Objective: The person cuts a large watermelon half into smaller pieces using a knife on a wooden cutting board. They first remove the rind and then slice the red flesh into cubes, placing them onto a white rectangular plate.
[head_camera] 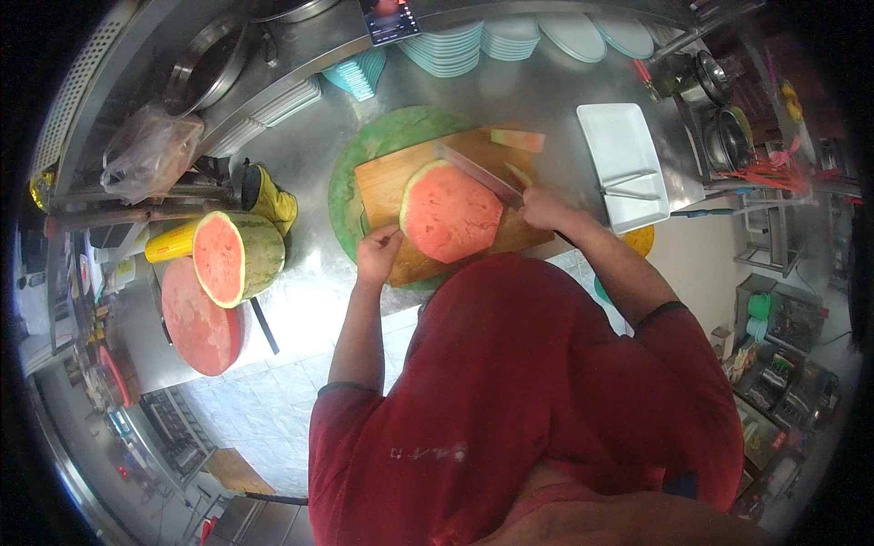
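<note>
A large cut watermelon piece (450, 211) lies with its red flesh up on a wooden cutting board (379, 177), which rests on a round green board (348, 160). My right hand (543, 208) is closed around the handle of a cleaver (478, 170), whose blade stands along the melon's upper right edge. My left hand (379, 252) is at the melon's left edge, fingers curled; whether they grip the rind is not clear. A cut chunk of watermelon (519, 140) lies near the board's far right corner, and a strip of rind (519, 174) is beside the blade.
Left on the steel counter (307, 205), a halved watermelon (263, 256) overlaps a round reddish board (198, 327), near a yellow cloth-like item (276, 201). A white tray (618, 123) holding metal tongs (631, 181) lies right. Stacked plates (447, 51) line the back, beneath a shelf holding a phone (390, 20).
</note>
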`<state>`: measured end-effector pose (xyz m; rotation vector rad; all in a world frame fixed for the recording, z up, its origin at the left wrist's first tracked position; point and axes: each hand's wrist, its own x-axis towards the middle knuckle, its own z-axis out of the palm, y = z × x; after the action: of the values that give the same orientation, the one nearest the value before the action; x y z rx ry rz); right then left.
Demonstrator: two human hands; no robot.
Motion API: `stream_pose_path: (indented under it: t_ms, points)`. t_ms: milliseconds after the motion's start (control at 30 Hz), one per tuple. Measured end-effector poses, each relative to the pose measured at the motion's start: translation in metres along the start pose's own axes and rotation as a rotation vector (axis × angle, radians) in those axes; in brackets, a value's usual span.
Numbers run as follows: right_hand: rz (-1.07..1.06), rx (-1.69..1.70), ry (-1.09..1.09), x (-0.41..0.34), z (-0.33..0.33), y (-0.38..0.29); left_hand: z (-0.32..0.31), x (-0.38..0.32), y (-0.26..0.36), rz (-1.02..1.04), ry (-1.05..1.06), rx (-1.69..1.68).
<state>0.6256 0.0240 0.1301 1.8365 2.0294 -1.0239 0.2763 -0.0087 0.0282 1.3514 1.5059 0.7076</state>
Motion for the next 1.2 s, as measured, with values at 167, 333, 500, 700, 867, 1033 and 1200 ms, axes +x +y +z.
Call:
stream_pose_path:
  t_ms: [167, 333, 500, 700, 867, 1033, 1200]
  points:
    - [0.026, 0.061, 0.055, -0.001, 0.004, -0.001, 0.000, -0.005, 0.048, 0.100, 0.088, 0.405]
    - [-0.036, 0.072, 0.070, -0.003, 0.005, -0.001, 0.007, -0.002, 0.052, 0.127, 0.080, 0.615]
    - [-0.060, 0.100, 0.103, -0.019, -0.014, -0.018, 0.011, -0.002, 0.049, 0.119, 0.118, 0.577]
    - [0.015, 0.114, 0.046, -0.011, 0.007, -0.006, 0.010, 0.005, 0.051, 0.108, 0.118, 0.585]
    - [0.088, 0.068, -0.077, 0.012, 0.063, 0.037, 0.015, 0.021, 0.052, 0.052, 0.154, 0.541]
    - [-0.166, 0.243, 0.114, -0.056, 0.000, -0.023, 0.011, 0.043, 0.043, 0.031, 0.168, 0.504]
    - [-0.213, 0.270, 0.173, -0.062, 0.007, -0.007, 0.011, 0.070, 0.040, 0.054, 0.075, 0.548]
